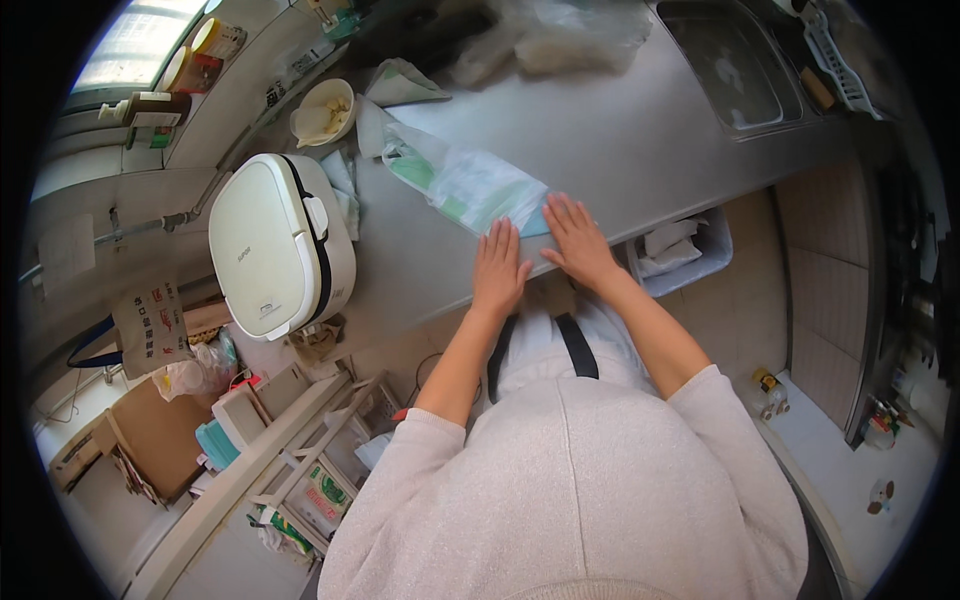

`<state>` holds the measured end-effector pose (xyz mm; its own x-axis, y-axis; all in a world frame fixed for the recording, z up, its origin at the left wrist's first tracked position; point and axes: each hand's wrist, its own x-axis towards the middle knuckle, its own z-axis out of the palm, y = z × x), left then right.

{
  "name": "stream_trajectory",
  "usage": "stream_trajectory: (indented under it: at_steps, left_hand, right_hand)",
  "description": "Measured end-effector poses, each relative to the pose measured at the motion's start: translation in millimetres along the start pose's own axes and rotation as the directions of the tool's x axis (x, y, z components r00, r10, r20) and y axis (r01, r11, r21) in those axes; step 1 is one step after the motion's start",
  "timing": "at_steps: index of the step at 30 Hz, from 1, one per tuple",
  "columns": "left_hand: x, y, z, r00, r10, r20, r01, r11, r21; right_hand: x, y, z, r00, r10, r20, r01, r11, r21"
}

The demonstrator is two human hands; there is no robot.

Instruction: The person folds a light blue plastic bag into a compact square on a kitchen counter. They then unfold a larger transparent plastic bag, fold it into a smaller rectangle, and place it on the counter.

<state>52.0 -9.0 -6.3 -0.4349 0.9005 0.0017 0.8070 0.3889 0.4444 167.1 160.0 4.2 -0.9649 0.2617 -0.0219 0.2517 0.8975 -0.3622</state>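
A flattened plastic bag (478, 185), whitish with green and pale blue patches, lies slantwise near the front edge of the steel counter (640, 140). My left hand (499, 268) rests palm down at its near edge, with the fingers stretched out. Beside it, my right hand (580, 240) lies flat with its fingers extended over the bag's blue right corner. Neither hand grips anything. What is under the palms is hidden.
A white rice cooker (262, 250) stands at the counter's left end. Behind it are a pale bowl (322, 112) with yellowish pieces and a folded cloth (405, 84). A sink (735, 70) lies at the far right; a lined bin (705, 262) stands below the edge.
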Motion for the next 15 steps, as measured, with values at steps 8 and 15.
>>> stream_trajectory:
  at_steps: [8,15]
  left_hand:
    - [-6.9,21.4,-20.4,0.999,0.04,-0.025,-0.042,0.998,-0.056]
    - [-6.7,14.3,-11.0,0.992,0.074,-0.099,-0.079,0.995,-0.053]
  right_hand:
    - [-36.1,-23.4,-27.3,0.991,0.082,0.109,-0.127,0.852,0.508]
    - [-15.2,-3.3,-48.0,0.929,-0.332,0.162,0.317,0.942,0.11]
